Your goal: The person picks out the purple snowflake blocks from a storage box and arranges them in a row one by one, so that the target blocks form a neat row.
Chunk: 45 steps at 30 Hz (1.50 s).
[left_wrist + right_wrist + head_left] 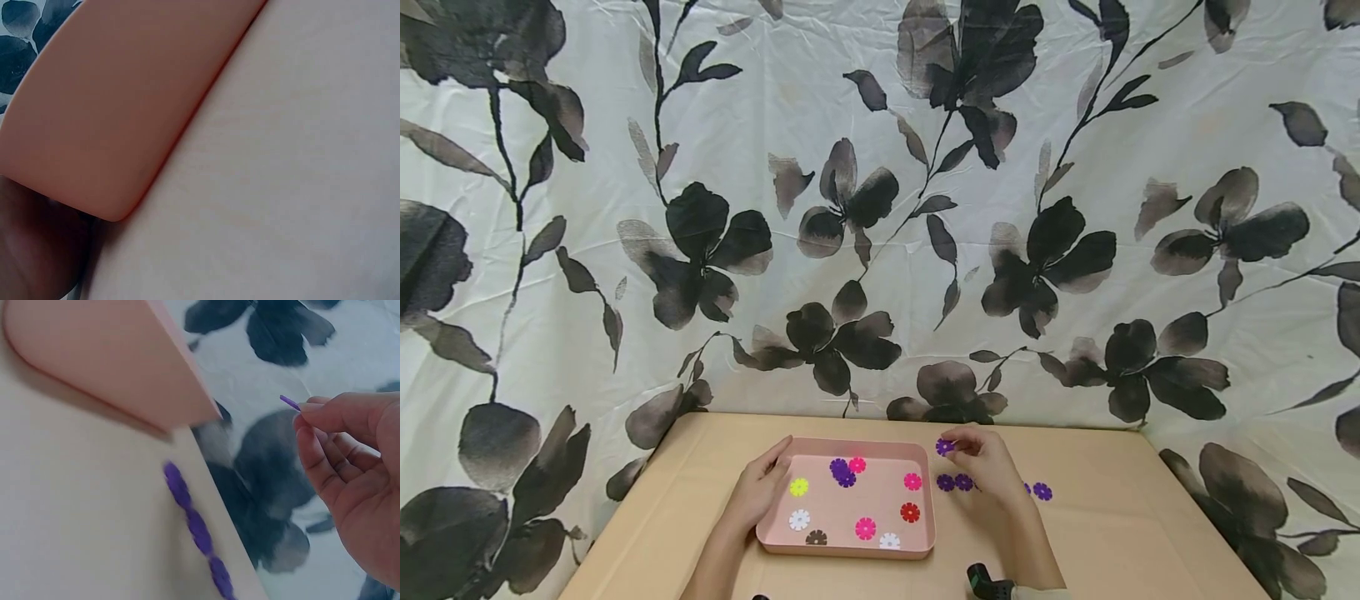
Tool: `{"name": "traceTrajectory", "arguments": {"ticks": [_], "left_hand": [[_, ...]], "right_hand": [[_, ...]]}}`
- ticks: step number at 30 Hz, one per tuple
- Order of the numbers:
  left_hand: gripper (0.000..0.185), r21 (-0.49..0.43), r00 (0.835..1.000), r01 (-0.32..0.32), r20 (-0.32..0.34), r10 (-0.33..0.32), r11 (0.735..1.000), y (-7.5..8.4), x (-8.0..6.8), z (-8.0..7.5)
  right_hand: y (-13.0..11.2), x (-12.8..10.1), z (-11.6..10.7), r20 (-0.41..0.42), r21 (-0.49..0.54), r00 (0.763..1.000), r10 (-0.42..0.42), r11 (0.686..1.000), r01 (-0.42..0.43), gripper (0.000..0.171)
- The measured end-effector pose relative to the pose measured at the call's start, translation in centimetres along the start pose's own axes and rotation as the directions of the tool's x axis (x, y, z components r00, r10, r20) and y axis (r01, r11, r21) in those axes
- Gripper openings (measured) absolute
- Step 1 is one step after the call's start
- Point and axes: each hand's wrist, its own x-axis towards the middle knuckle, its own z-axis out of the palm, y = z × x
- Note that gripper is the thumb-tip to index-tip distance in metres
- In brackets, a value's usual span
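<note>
Right hand (981, 467): I see it pinching a purple disc (945, 447) beside the tray.
Left hand (762, 487): I see it resting on the pink tray (925, 500).

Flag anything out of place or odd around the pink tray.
Nothing stands out. The pink tray sits flat on the table; purple discs lie in a row beside it, one pinched in the right hand.
</note>
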Motion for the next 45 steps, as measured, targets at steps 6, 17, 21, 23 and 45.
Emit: {"name": "traceTrajectory", "arguments": {"ticks": [6,17,21,23,45], "left_hand": [[0.047,0.009,1.0,-0.002,-0.006,0.002,1.0,0.0,0.1,0.1],[0.048,0.012,1.0,0.0,-0.011,0.0,1.0,0.0,0.3,0.3],[0.048,0.013,1.0,0.003,-0.013,-0.003,1.0,0.0,0.3,0.4],[0.048,0.009,1.0,0.006,-0.013,-0.006,1.0,0.0,0.3,0.4],[0.048,0.0,1.0,0.006,-0.024,-0.006,1.0,0.1,0.3,0.8]], "right_hand": [[1.5,-0.3,-3.3,-0.095,-0.026,0.995,0.002,1.0,-0.004,0.028],[3.6,-1.7,-7.8,-0.191,-0.091,0.979,0.074,0.992,-0.093,0.031],[4.6,-2.2,-9.1,-0.213,-0.116,0.969,0.123,0.982,-0.15,0.032],[5.0,-2.5,-9.7,-0.222,-0.123,0.965,0.136,0.978,-0.167,0.032],[7.7,-3.9,-12.6,-0.197,-0.24,0.913,0.358,0.885,-0.399,0.027]]}}
